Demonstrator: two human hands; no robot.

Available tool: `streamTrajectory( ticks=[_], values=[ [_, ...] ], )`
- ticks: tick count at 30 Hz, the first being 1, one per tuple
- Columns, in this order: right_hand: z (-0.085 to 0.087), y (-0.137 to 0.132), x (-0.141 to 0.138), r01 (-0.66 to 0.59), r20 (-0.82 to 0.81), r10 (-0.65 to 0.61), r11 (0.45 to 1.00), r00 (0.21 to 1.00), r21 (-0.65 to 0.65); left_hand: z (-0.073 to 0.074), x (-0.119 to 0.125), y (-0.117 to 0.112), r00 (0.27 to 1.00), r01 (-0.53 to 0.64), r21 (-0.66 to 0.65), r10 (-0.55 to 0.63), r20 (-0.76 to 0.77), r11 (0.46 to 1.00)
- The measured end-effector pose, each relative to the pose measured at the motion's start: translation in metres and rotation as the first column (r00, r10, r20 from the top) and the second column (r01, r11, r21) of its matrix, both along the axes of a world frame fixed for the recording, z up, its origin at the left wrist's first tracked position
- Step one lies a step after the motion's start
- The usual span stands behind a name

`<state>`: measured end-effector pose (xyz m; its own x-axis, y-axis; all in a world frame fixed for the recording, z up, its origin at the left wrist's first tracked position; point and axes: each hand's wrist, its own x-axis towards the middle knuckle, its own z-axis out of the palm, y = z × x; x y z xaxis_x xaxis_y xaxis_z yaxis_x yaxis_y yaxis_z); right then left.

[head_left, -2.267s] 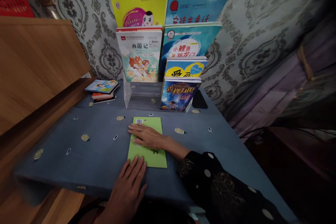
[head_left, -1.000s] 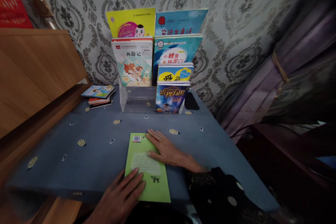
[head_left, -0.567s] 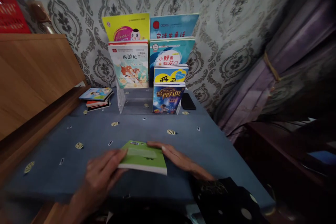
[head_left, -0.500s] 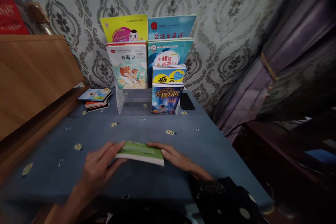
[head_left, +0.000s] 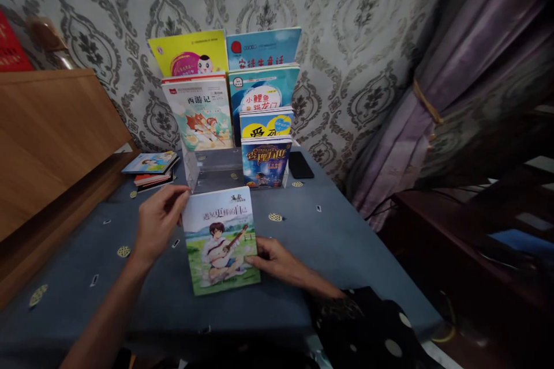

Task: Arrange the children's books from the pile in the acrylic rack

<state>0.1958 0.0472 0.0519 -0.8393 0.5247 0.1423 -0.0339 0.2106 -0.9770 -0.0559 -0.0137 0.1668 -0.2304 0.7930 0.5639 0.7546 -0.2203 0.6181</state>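
Observation:
A paperback book [head_left: 223, 248] with a guitar player on its cover is held upright, its front toward me. My left hand [head_left: 160, 222] pinches its upper left corner. Lower down, at the right edge, my right hand [head_left: 277, 259] grips it with the thumb on the cover. Behind it stands a clear tiered book rack [head_left: 190, 170]. The left column carries a yellow book [head_left: 188, 52] and a white-and-teal book [head_left: 201, 115]. On the right are a blue book [head_left: 264, 49], a teal book [head_left: 264, 89], a yellow-and-blue book [head_left: 266, 124] and a dark blue book [head_left: 265, 164].
A small pile of books [head_left: 151, 164] lies at the table's back left, by a wooden headboard-like panel [head_left: 56, 132]. A black phone [head_left: 300, 165] rests right of the rack. Patterned wallpaper is behind; a purple curtain [head_left: 407, 109] hangs at right.
The book has gone from nearly flat, spine edge toward me, to upright with its cover showing. My left hand has risen to its top corner; my right hand stays at its right edge.

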Motion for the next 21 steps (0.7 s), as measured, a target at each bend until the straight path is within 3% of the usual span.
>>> streamTrajectory(
  ticks=[2,4,6,9,11,14,21],
  values=[
    [-0.002,-0.001,0.000,0.135,0.129,-0.157,0.977,0.979,0.166,-0.018,-0.014,0.018,0.999,0.032,-0.094,-0.030,0.027,0.995],
    [-0.006,0.001,0.001,0.243,0.237,-0.357,0.883,0.904,0.401,-0.046,-0.024,0.031,0.995,0.026,-0.170,-0.041,-0.088,0.985],
    [-0.010,0.003,0.002,0.257,0.262,-0.475,0.774,0.840,0.579,-0.080,-0.028,0.035,0.965,0.003,-0.236,-0.065,-0.254,0.972],
    [-0.016,0.006,0.002,0.213,0.242,-0.520,0.668,0.819,0.713,-0.126,-0.024,0.031,0.921,-0.076,-0.338,-0.063,-0.384,0.938],
    [-0.018,0.007,0.000,0.176,0.241,-0.513,0.635,0.824,0.752,-0.144,-0.019,0.027,0.897,-0.128,-0.370,-0.052,-0.439,0.920],
    [-0.018,0.008,-0.005,0.158,0.213,-0.493,0.607,0.843,0.779,-0.153,-0.015,0.023,0.874,-0.149,-0.375,-0.056,-0.483,0.915],
    [-0.012,0.015,-0.014,0.139,0.201,-0.485,0.578,0.851,0.804,-0.151,-0.015,0.029,0.831,-0.174,-0.372,-0.067,-0.553,0.912]
  ],
)
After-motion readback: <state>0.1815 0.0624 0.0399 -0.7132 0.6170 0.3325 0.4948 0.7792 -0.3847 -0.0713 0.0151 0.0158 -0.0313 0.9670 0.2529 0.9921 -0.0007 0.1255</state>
